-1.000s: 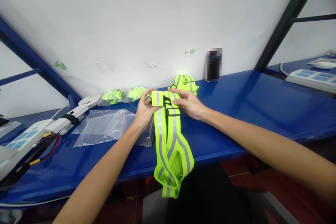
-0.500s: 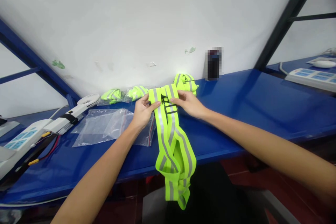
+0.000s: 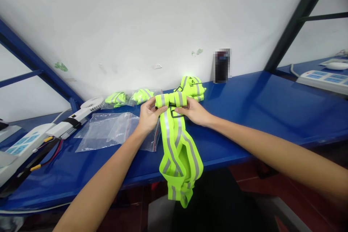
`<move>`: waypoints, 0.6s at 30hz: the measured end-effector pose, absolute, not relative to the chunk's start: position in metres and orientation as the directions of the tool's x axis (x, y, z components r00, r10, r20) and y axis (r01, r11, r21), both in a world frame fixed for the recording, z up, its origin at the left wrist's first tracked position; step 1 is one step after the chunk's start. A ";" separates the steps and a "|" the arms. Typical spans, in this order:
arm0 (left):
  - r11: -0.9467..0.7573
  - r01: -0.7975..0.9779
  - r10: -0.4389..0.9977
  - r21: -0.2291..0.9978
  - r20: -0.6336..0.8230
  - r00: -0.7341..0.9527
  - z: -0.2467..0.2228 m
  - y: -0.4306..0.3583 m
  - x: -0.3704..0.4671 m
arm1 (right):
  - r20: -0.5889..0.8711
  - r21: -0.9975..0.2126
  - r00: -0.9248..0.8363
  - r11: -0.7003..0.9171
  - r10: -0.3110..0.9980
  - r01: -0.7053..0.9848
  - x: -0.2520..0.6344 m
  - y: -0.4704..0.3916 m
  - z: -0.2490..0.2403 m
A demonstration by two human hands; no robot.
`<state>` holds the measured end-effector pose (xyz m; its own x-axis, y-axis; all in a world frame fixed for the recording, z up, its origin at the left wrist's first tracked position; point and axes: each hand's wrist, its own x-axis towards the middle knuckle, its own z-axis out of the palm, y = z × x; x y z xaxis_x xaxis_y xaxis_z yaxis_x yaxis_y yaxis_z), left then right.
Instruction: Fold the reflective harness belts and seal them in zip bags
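Note:
A neon-yellow reflective vest (image 3: 168, 141) made of elastic straps with grey stripes hangs between my hands. Its top end is folded over, and the loose straps drop past the table's front edge. My left hand (image 3: 149, 115) pinches the left side of the folded end, thumb in front. On the right side, my right hand (image 3: 196, 111) grips the same end, its thumb by a black buckle (image 3: 176, 114). Behind it, against the wall, lies another bundled reflective vest (image 3: 191, 86). Clear zip bags (image 3: 108, 130) lie flat left of my left hand.
Two bagged yellow bundles (image 3: 116, 98) rest along the wall on the blue table (image 3: 258, 116). At left are a white fan (image 3: 92, 103), a power strip (image 3: 25, 143) and cables. A dark pixelated object (image 3: 221, 66) stands at the back. Another power strip (image 3: 324, 79) is far right.
The vest's top end has been folded over once more into a flatter roll, covering part of the black buckles. Its hanging lower end has risen slightly. Both hands keep their grip.

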<state>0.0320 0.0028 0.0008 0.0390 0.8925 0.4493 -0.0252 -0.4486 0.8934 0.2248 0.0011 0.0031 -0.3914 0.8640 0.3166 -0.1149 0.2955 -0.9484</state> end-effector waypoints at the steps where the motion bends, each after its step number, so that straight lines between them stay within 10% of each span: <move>1: -0.454 -0.024 0.890 0.891 0.454 0.040 0.000 0.003 0.032 | 0.316 -0.949 -0.390 0.294 0.865 -0.117 0.225 0.001 0.003; 18: -0.546 0.129 0.838 0.828 0.538 0.093 -0.009 0.003 0.035 | 0.237 -0.970 -0.396 0.191 0.887 -0.151 0.226 0.001 0.003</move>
<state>0.0349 0.0029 -0.0094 0.0935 0.8375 0.5383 0.1286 -0.5463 0.8276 0.2258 0.0009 0.0033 -0.3964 0.8871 0.2365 -0.1506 0.1913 -0.9699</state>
